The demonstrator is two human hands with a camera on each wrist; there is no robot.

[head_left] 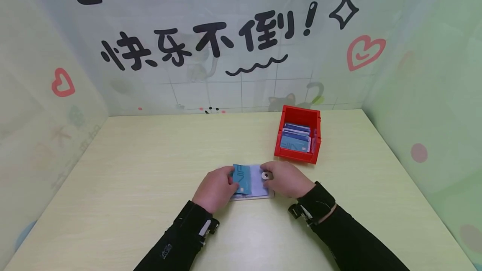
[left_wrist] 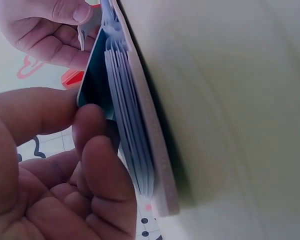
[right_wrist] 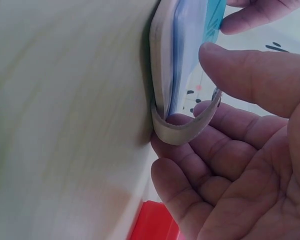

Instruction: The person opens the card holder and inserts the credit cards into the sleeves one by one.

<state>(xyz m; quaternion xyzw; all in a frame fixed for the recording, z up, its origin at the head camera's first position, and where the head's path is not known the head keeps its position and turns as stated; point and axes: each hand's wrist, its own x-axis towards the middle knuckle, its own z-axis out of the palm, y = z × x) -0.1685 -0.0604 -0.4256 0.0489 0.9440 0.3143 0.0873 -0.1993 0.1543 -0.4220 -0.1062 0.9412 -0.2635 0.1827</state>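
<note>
A card holder (head_left: 258, 184) with a stack of clear, lilac-tinted sleeves lies on the table, its cover pale and thick. At its left side my left hand (head_left: 215, 189) pinches a teal card (head_left: 242, 179) by its edge, thumb against fingers; in the left wrist view that card tilts away from the sleeves (left_wrist: 127, 115). My right hand (head_left: 289, 180) holds the holder's right edge, fingers curled about the pale strap (right_wrist: 177, 134). A round metal snap (head_left: 265, 175) shows on the strap between thumb and index finger. The cards' far ends inside the sleeves are hidden.
Behind my right hand stands a red bin (head_left: 315, 159) holding several blue and teal cards (head_left: 295, 141). The pale wood table (head_left: 150, 170) is bounded by a printed cloth wall (head_left: 211, 91) at the back and by walls on both sides.
</note>
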